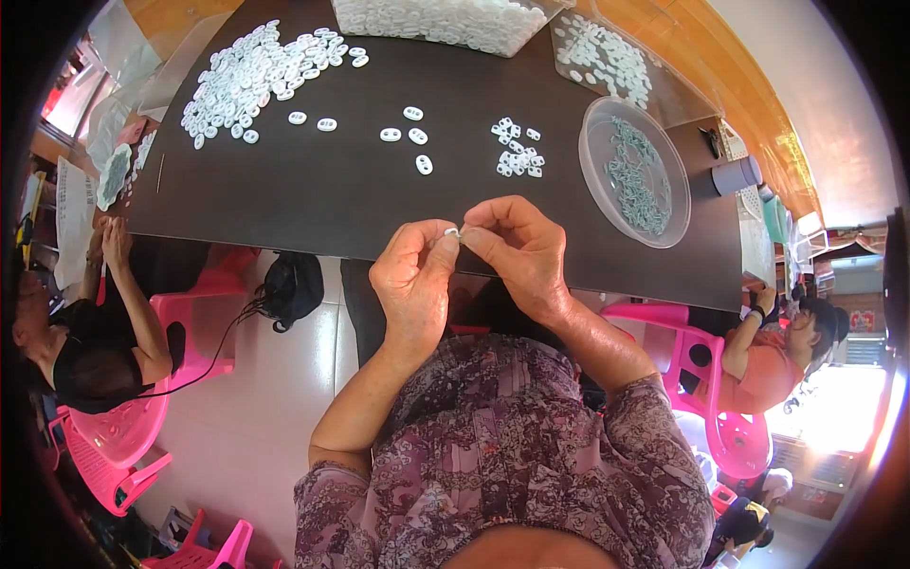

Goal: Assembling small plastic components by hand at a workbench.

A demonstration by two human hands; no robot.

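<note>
Both of my hands meet just over the table's near edge. My left hand (pixel 414 275) pinches a small white plastic piece (pixel 450 231) between thumb and forefinger. Close against it, my right hand (pixel 519 248) is closed in a pinch at the piece's right end; what its fingertips hold is too small to name. Beyond my hands lie several loose oval white pieces with two dark holes (pixel 417 137). A cluster of smaller two-holed white pieces (pixel 518 161) sits to their right. Farther right, a round clear dish (pixel 590 156) contains many small grey-green screw-like parts (pixel 637 190).
A large heap of oval white pieces (pixel 248 81) covers the table's far left. Clear bins (pixel 531 33) of white pieces stand at the back. A grey cup (pixel 736 176) is at the right. Other people sit on pink chairs at the left (pixel 194 313) and right (pixel 697 365).
</note>
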